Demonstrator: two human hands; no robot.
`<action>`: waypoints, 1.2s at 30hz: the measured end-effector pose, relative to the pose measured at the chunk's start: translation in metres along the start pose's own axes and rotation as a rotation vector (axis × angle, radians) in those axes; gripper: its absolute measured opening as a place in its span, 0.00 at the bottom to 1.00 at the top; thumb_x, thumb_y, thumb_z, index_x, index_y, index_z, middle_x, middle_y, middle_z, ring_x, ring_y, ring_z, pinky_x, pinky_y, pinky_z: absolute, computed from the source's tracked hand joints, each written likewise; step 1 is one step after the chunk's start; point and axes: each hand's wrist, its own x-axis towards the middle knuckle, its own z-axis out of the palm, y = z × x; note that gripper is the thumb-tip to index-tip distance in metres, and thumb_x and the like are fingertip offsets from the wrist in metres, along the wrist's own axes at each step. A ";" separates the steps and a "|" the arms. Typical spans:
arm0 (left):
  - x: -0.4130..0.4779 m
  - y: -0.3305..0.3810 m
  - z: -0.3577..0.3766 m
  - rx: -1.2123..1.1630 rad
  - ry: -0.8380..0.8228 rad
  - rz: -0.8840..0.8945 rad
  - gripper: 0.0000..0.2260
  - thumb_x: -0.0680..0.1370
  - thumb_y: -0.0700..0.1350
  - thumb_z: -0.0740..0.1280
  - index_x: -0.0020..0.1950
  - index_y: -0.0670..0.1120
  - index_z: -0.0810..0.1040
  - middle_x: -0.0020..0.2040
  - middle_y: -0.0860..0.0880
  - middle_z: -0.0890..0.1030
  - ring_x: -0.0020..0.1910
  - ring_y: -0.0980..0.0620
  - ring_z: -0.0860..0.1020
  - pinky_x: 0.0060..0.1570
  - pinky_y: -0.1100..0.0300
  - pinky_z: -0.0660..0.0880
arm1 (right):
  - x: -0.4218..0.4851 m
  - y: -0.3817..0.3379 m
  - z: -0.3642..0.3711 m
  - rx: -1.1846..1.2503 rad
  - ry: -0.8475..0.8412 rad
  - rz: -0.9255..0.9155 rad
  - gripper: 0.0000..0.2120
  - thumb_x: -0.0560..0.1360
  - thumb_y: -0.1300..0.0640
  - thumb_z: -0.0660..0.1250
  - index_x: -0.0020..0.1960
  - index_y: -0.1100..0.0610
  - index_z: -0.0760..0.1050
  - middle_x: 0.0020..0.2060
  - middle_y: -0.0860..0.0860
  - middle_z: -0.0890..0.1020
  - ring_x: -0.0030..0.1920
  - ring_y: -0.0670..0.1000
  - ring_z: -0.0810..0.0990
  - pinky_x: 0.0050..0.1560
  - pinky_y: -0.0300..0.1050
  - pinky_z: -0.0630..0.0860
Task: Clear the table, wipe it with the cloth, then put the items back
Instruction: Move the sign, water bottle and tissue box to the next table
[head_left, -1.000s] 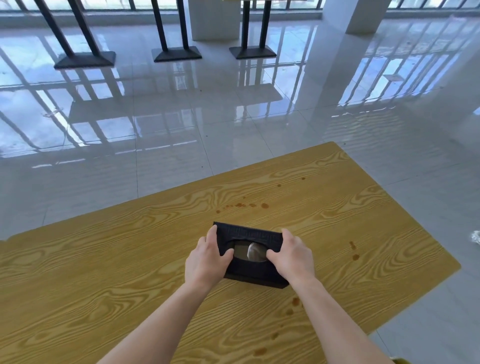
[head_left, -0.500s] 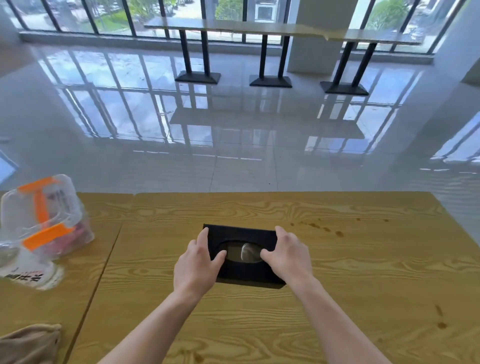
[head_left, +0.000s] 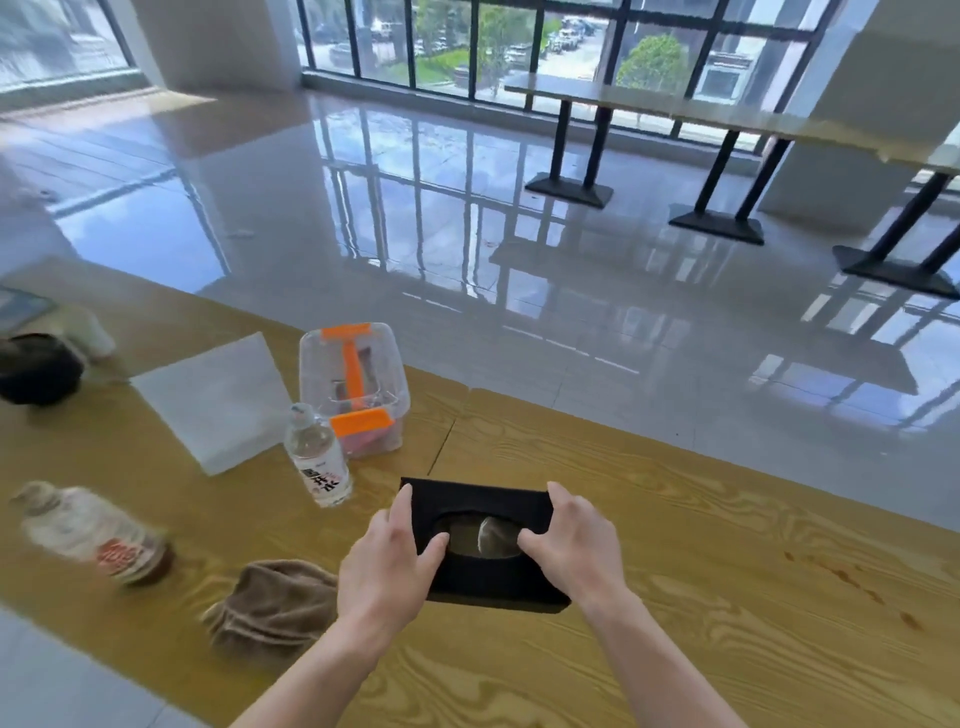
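A black tissue box (head_left: 483, 501) with an oval opening on top is held just over the wooden table (head_left: 727, 519). My left hand (head_left: 387, 564) grips its left end and my right hand (head_left: 574, 543) grips its right end, thumbs on top beside the opening. A crumpled brown cloth (head_left: 272, 605) lies on the neighbouring table to the left, close to my left forearm. Brown stains (head_left: 852, 582) dot the wood at the right.
On the left table stand a clear box with orange clasps (head_left: 356, 387), an upright water bottle (head_left: 318, 457), a bottle lying on its side (head_left: 93, 535), a white sheet (head_left: 213, 400) and a dark bowl (head_left: 36, 369). Glossy tiled floor lies beyond.
The tissue box has travelled left in both hands, from the stained table's middle to its left end. The view has swung left, bringing the neighbouring table's items and the cloth into sight.
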 end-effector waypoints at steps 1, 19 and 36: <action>0.001 -0.014 -0.007 0.004 0.011 -0.029 0.33 0.78 0.60 0.62 0.78 0.51 0.54 0.61 0.48 0.77 0.54 0.47 0.79 0.47 0.54 0.77 | 0.002 -0.014 0.010 -0.006 -0.023 -0.023 0.14 0.69 0.46 0.68 0.50 0.51 0.70 0.39 0.48 0.77 0.36 0.50 0.78 0.36 0.46 0.79; 0.081 -0.183 -0.109 0.187 0.012 -0.252 0.26 0.78 0.52 0.59 0.75 0.57 0.58 0.62 0.48 0.77 0.50 0.43 0.80 0.43 0.50 0.78 | 0.000 -0.190 0.156 0.257 -0.230 0.058 0.34 0.65 0.34 0.65 0.66 0.49 0.70 0.47 0.46 0.80 0.45 0.50 0.81 0.46 0.49 0.81; 0.198 -0.224 -0.116 0.241 -0.138 -0.003 0.25 0.77 0.44 0.62 0.73 0.60 0.64 0.60 0.50 0.75 0.59 0.47 0.74 0.59 0.50 0.68 | -0.004 -0.259 0.201 0.945 -0.319 0.593 0.14 0.70 0.56 0.72 0.53 0.46 0.74 0.53 0.51 0.79 0.48 0.52 0.82 0.49 0.51 0.83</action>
